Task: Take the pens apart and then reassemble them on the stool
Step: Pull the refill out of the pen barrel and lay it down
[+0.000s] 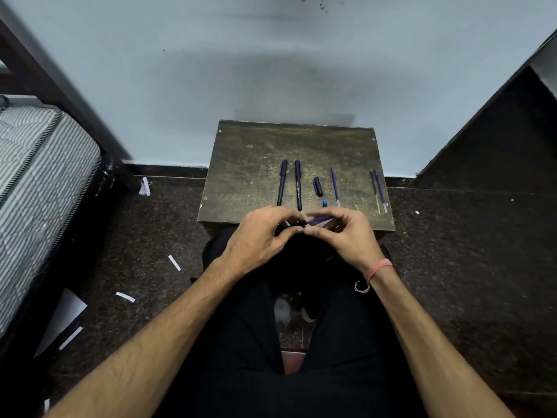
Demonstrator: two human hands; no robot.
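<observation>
Head view: a worn dark wooden stool (250, 164) stands against a pale blue wall (211, 70), its top serving as the work surface.

Toward 11 o'clock on that surface lie two capped black pens side by side, the left pen (282, 182) and the right pen (298, 184), running from 12 to 6 o'clock. The right one carries white lettering along its barrel, too small to read.

Just right of them lies a loose black cap (318, 186), and at 6 o'clock from it a small blue end plug (325, 203). Further right is a blue refill (335, 187). Near the 3 o'clock edge lie two more thin refills (378, 190), close together.

At the 6 o'clock edge both hands meet above the stool. The left hand (259, 236) curls its fingers around a dark pen barrel (294, 227), mostly hidden. The right hand (343, 233) pinches a blurred blue pen part (316, 220) between thumb and forefinger, the other fingers loosely spread. A pink thread bracelet (378, 270) circles the right wrist.

On the dark speckled floor (150, 236) at 9 o'clock lie white paper strips (174, 262). A striped mattress (39, 182) fills the far left.
</observation>
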